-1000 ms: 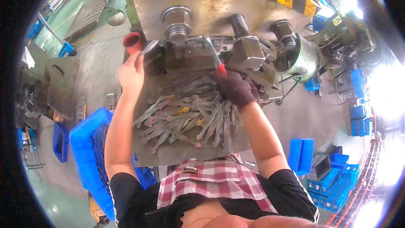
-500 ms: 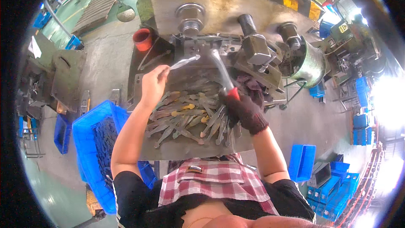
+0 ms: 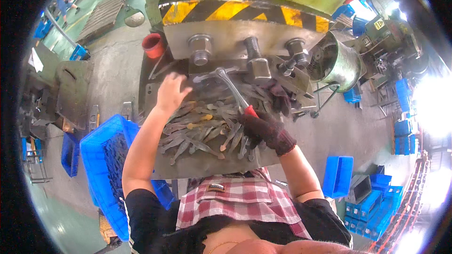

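The red-handled tool (image 3: pixel 235 94) points far and left from the right hand (image 3: pixel 268 132), its long axis slanting over the far part of the pile of metal pieces (image 3: pixel 202 134), its head just short of the press (image 3: pixel 188 42). The right hand's gloved fingers are wrapped around the handle; the left hand (image 3: pixel 172 92), bare and blurred, has its fingers loosely spread with nothing visible in them. A pale flat piece (image 3: pixel 203 78) lies roughly left to right at the tool's head (whether gripped there or merely touching, I cannot tell). Free room shows between the two hands over the pile, and a bare strip runs along the near edge of the desk (image 3: pixel 212 168); on the far side, the press's bolts (image 3: pixel 201 49) crowd the tool's head. Half a second ago the left hand held a pale piece pointing far and right; now its fingers have parted from it.
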The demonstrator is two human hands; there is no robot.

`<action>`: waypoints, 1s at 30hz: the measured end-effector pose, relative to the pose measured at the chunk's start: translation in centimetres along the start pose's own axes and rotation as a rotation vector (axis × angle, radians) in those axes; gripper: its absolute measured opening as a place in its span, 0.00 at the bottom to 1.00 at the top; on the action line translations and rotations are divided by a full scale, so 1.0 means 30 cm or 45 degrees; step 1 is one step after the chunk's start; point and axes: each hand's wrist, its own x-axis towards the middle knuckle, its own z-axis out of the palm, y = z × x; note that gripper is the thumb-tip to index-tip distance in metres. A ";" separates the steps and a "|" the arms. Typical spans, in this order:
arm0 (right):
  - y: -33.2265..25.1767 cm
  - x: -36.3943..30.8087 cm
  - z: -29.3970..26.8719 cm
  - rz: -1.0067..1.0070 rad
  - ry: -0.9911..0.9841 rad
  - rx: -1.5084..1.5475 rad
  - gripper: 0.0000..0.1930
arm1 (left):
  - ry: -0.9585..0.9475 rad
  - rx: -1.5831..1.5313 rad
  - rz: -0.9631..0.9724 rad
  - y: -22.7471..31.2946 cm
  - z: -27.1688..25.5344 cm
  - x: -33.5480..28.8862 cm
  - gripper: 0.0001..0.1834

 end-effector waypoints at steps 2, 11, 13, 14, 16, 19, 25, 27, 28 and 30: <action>0.004 -0.002 0.003 -0.107 0.031 -0.019 0.20 | -0.559 0.225 -0.119 -0.014 0.030 0.016 0.15; 0.019 0.003 -0.005 -0.196 0.223 -0.105 0.21 | -0.811 0.339 -0.017 -0.050 0.004 0.062 0.08; -0.003 -0.024 -0.020 -0.207 0.270 -0.124 0.21 | -0.661 0.166 0.031 -0.007 -0.072 0.091 0.09; -0.016 -0.037 -0.025 -0.221 0.312 -0.150 0.21 | -0.527 0.048 0.048 0.013 -0.106 0.114 0.08; -0.002 -0.024 -0.047 -0.233 0.301 -0.076 0.21 | -0.311 -0.147 0.006 0.071 -0.143 0.164 0.08; -0.015 -0.024 -0.054 -0.232 0.282 0.022 0.20 | -0.247 0.147 0.147 0.135 -0.092 0.281 0.08; -0.088 -0.012 -0.035 -0.307 0.324 -0.093 0.20 | 0.505 0.311 0.248 0.077 0.063 0.438 0.06; -0.115 0.008 -0.032 -0.384 0.348 -0.165 0.21 | 0.582 0.170 0.095 0.067 0.027 0.429 0.07; -0.147 0.011 -0.022 -0.331 0.377 -0.271 0.23 | 0.497 0.200 0.014 0.051 -0.007 0.402 0.09; -0.189 0.054 -0.013 -0.277 0.417 -0.360 0.24 | 0.322 0.249 -0.119 0.015 -0.059 0.366 0.12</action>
